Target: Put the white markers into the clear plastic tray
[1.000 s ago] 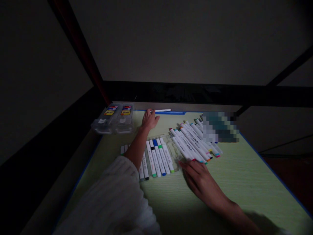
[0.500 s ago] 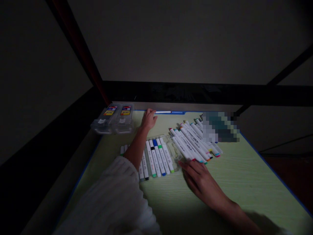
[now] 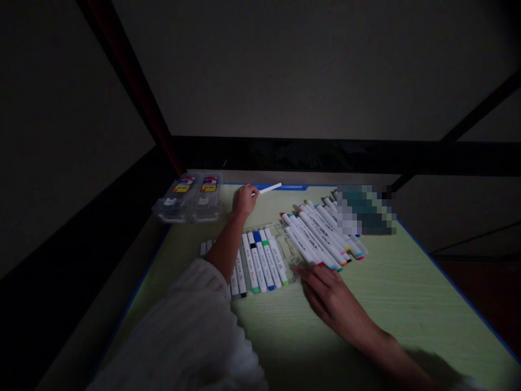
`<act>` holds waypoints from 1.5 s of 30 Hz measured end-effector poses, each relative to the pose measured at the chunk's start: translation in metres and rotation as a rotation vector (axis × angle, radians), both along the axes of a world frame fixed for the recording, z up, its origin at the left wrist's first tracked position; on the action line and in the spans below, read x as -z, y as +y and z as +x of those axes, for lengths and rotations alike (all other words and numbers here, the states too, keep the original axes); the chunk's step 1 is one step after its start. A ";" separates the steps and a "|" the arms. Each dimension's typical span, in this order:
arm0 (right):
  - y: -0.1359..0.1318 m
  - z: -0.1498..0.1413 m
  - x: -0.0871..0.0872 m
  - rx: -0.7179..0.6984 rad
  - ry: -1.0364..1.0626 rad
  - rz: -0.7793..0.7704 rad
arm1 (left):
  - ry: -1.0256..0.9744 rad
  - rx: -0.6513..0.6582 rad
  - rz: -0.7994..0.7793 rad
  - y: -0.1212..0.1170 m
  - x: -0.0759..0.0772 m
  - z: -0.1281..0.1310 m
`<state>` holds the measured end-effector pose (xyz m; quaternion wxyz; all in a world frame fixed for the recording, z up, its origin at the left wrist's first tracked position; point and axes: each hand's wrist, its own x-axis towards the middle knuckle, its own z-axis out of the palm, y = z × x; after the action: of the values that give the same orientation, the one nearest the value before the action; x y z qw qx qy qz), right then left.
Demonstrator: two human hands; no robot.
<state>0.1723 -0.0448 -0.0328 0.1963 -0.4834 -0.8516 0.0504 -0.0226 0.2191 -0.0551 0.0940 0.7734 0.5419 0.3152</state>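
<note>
Nearest us, to the near left of the tray, our pale knitted sleeve covers part of the left arm. The pale green, blue-edged counter lies under and around the tray. Our right hand is at the tray's near right corner, palm down, with its fingertips at the rim; we cannot tell whether its grip is apart or together, or clamped on that rim.

In the clear tray we see packed markers lying side by side, white with green, blue, black or grey ends; our left forearm hides some of them. Just right of the tray, loose markers lie slanted in an overlapping spread, their ends in many colours. Farther right of the tray, a pixelated patch hides what is there.

Beyond the tray, our left hand has its grip closed on one end of a white marker, which points right and tilts slightly. Beyond the tray to the left, two clear boxes with yellow, red and blue labels sit side by side. Farthest beyond the tray, a blue piece lies along the counter's far edge.
</note>
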 end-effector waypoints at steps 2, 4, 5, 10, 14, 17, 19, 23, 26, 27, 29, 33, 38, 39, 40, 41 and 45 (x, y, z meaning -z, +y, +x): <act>0.000 0.000 0.000 -0.007 0.001 -0.005 | -0.004 -0.021 -0.006 0.000 0.001 0.000; 0.000 0.000 0.000 -0.010 -0.002 -0.012 | -0.004 -0.035 -0.017 0.000 0.002 0.000; 0.000 0.000 0.000 -0.012 -0.004 -0.017 | -0.001 -0.039 -0.024 0.000 0.002 -0.001; 0.000 0.000 0.000 -0.017 -0.010 -0.013 | 0.052 -0.061 -0.059 0.000 0.003 0.000; 0.001 0.000 0.000 -0.024 -0.018 -0.021 | 0.131 -0.078 -0.090 -0.001 0.000 0.003; 0.001 0.000 0.000 -0.023 -0.027 -0.031 | 0.188 -0.091 -0.127 -0.004 -0.005 0.005; 0.001 0.000 0.000 -0.024 -0.026 -0.027 | 0.218 -0.105 -0.156 -0.006 -0.008 0.005; 0.001 0.001 0.001 -0.028 -0.017 -0.009 | 0.257 -0.131 -0.206 -0.012 -0.016 0.003; 0.001 0.001 0.002 -0.032 -0.011 0.003 | 0.257 -0.146 -0.228 -0.018 -0.021 -0.003; 0.001 0.001 0.002 -0.034 -0.010 0.004 | 0.250 -0.152 -0.232 -0.020 -0.023 -0.006; 0.001 0.001 0.003 -0.036 -0.011 0.006 | 0.225 -0.162 -0.235 -0.024 -0.026 -0.013; 0.001 0.002 0.004 -0.041 -0.018 0.006 | 0.137 -0.163 -0.226 -0.034 -0.028 -0.025; 0.001 0.002 0.005 -0.043 -0.023 0.007 | -0.019 -0.085 -0.213 -0.051 -0.035 -0.031; 0.001 0.002 0.005 -0.044 -0.023 0.006 | -0.051 -0.060 -0.207 -0.055 -0.039 -0.031; 0.001 0.002 0.004 -0.045 -0.023 0.006 | -0.084 -0.038 -0.198 -0.059 -0.043 -0.031; 0.001 0.002 0.004 -0.047 -0.023 0.005 | -0.115 -0.015 -0.191 -0.063 -0.047 -0.030; 0.001 0.001 0.004 -0.051 -0.019 0.006 | -0.224 0.067 -0.187 -0.077 -0.061 -0.028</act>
<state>0.1735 -0.0441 -0.0372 0.1880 -0.4614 -0.8657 0.0483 -0.0502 0.1418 0.0063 0.2362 0.7389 0.5288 0.3444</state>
